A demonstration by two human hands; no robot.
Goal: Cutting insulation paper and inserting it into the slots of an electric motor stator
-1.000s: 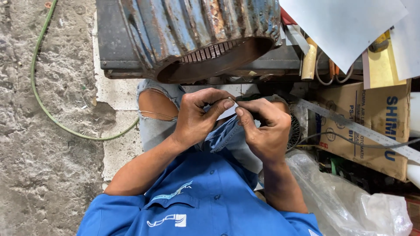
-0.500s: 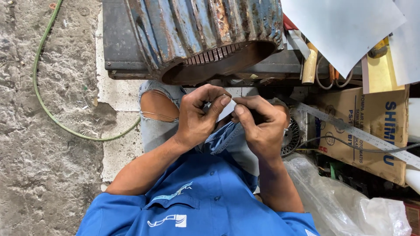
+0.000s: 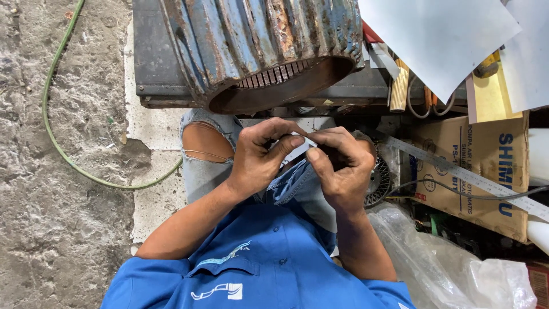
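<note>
My left hand (image 3: 260, 157) and my right hand (image 3: 342, 166) meet in front of my chest, over my lap. Together they pinch a small pale strip (image 3: 297, 150), thin and flat, with the fingertips of both hands closed on its ends. Most of the strip is hidden by my fingers. Just beyond my hands stands a big rusty blue ribbed motor housing (image 3: 263, 46), its open end facing me with slotted laminations showing inside. My knee shows through torn jeans (image 3: 203, 143) left of the hands.
A green hose (image 3: 57, 120) curves over the rough concrete floor at the left. On the right lie a cardboard box (image 3: 486, 171), a metal ruler (image 3: 469, 177), white sheets (image 3: 440, 34), a round fan-like metal part (image 3: 377, 183) and a clear plastic bag (image 3: 452, 269).
My hands stay together on the strip, with only small finger shifts. The view has drifted slightly.
</note>
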